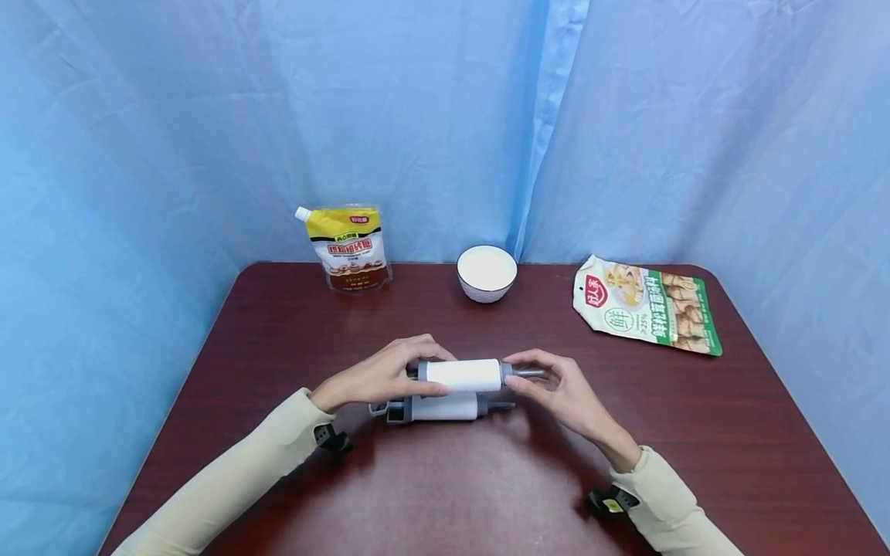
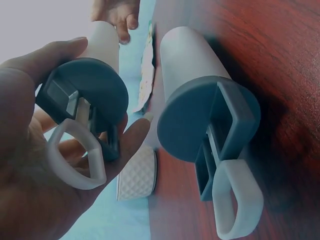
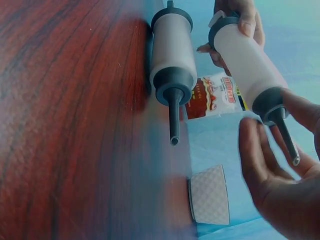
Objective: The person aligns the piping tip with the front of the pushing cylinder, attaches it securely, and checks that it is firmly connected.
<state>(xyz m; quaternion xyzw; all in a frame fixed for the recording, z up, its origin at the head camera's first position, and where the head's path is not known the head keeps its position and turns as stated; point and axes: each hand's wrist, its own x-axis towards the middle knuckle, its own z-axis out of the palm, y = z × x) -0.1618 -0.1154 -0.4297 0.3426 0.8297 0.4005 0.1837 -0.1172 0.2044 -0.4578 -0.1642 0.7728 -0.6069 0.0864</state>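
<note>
Between my two hands is a large white syringe (image 1: 463, 375) with grey end caps, a thin grey nozzle and a ring-handled plunger. My left hand (image 1: 392, 374) grips its handle end, thumb and fingers around the grey flange (image 2: 92, 90). At the other end, my right hand (image 1: 565, 392) holds the grey nozzle collar (image 3: 267, 102) between thumb and fingers. The held syringe is raised above the table. A second, matching syringe (image 1: 445, 408) lies on the table just nearer to me, its nozzle pointing right and its ring handle (image 2: 237, 200) left.
The dark red-brown table (image 1: 459, 494) has blue curtains (image 1: 417, 116) around it. At the back stand a yellow and white spouted pouch (image 1: 353, 251) and a white textured bowl (image 1: 485, 287). A green and white food packet (image 1: 643, 305) lies flat at the back right.
</note>
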